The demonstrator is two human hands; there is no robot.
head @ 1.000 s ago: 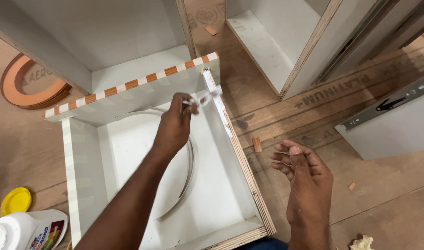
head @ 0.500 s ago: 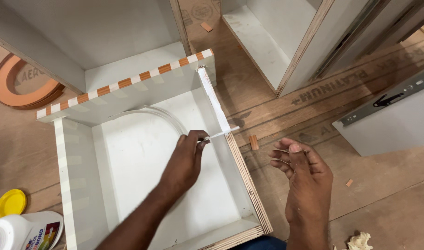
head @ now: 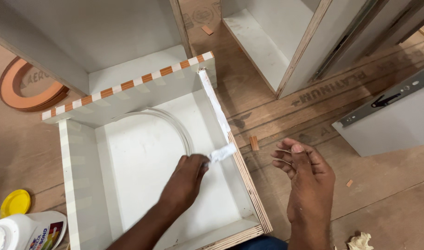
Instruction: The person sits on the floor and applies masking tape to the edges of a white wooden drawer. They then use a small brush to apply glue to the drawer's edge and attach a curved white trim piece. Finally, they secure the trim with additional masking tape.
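The left hand [head: 186, 178], pinching the white strip [head: 222, 152], has been sliding from the drawer's [head: 77, 185] far-right corner down its right edge; right hand [head: 307, 178] is hovering, fingers loosely curled.

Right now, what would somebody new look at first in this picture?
Probably the white open box on the brown floor, with its orange-and-white checked top edge. Over it, the left hand pinches a white strip that runs along the box's right wall, while the right hand hovers beside the box, fingers loosely curled. A yellow cap and a white glue bottle sit at the bottom left.
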